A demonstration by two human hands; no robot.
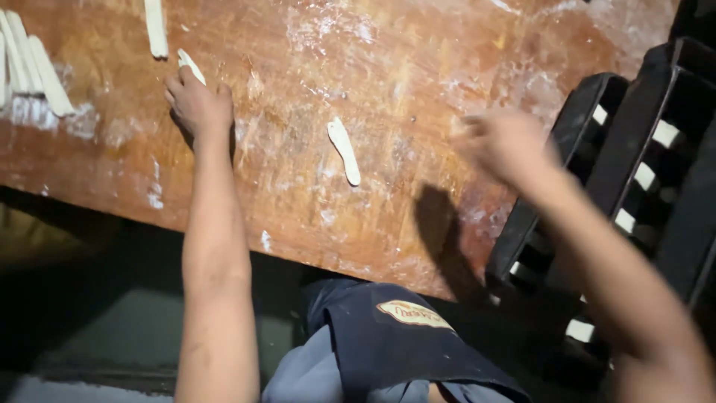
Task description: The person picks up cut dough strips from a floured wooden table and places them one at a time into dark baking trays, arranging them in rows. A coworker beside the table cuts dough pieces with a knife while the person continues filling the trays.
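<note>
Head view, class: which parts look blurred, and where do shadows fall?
Head view: the right hand is smeared by motion blur; the left hand is sharp; a dark shadow falls on the floury brown wooden table below the right hand; the area under the table is dim.

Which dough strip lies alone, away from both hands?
The short dough strip at the middle of the wooden table; the others lie by the left hand or at the far-left edge.

label — oval patch point(415, 314) | cream and orange | on dark apron, bottom centre
</note>
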